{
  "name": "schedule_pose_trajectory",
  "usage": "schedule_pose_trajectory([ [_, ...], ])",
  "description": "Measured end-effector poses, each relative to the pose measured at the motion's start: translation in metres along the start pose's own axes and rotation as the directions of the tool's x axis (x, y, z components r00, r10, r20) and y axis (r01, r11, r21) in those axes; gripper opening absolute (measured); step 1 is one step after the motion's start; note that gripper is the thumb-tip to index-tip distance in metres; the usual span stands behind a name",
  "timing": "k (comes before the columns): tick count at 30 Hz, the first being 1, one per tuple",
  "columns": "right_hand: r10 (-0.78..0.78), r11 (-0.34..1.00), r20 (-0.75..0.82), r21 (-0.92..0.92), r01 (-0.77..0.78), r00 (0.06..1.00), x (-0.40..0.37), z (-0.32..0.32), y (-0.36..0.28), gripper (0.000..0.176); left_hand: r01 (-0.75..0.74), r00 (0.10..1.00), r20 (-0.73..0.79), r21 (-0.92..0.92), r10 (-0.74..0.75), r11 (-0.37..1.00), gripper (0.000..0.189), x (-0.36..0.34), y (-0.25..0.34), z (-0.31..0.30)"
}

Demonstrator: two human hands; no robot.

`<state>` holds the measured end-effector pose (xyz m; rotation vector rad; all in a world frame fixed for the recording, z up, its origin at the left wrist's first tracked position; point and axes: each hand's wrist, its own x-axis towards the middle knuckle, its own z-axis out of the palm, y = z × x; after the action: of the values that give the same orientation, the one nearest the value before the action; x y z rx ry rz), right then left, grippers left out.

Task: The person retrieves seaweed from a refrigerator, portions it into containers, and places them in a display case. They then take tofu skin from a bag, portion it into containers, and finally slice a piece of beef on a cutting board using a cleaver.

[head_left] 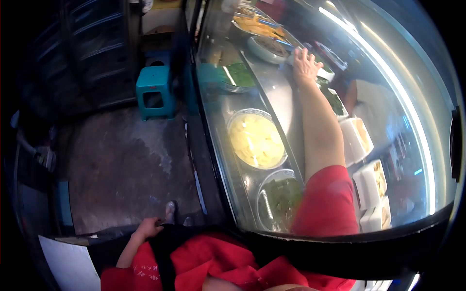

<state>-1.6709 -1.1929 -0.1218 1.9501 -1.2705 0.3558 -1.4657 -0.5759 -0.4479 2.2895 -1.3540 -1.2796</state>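
Note:
My right hand [307,65] reaches deep into a glass display case, its fingers apart over the edge of a white dish of dark green food [326,73]. Whether the fingertips touch the dish is hard to tell. Beside that hand stands a white bowl of brownish food [268,49]. Further right along the row is a white tub of dark greens [336,101]. My left hand [149,228] is low by the black apron, with its fingers curled; what they close on, if anything, is hidden.
Round containers of pale yellow slices [256,140], dark greens [281,201] and bright green leaves [238,75] line the case's near side. White tubs [357,140] stand along the curved glass. A teal stool [154,92] is on the floor at left. Beyond the glass, a person's arm [353,94] shows.

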Motion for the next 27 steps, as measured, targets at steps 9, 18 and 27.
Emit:
schedule_pose_trajectory([
  [9,-0.022,0.999,0.297,0.033,0.013,0.955,-0.014,-0.055,0.031,0.049,-0.015,0.994,-0.114,-0.133,0.000,0.991,0.049,0.019,-0.014,0.008],
  [18,-0.116,0.921,0.437,0.384,-0.068,0.892,-0.119,-0.172,0.173,0.029,-0.278,0.957,0.084,-0.020,0.278,0.960,0.051,0.106,-0.006,-0.026],
  [27,0.227,0.841,0.447,0.358,-0.405,0.865,-0.258,-0.283,0.186,0.023,-0.741,0.623,0.565,0.205,0.541,0.640,0.057,0.219,0.076,-0.060],
])
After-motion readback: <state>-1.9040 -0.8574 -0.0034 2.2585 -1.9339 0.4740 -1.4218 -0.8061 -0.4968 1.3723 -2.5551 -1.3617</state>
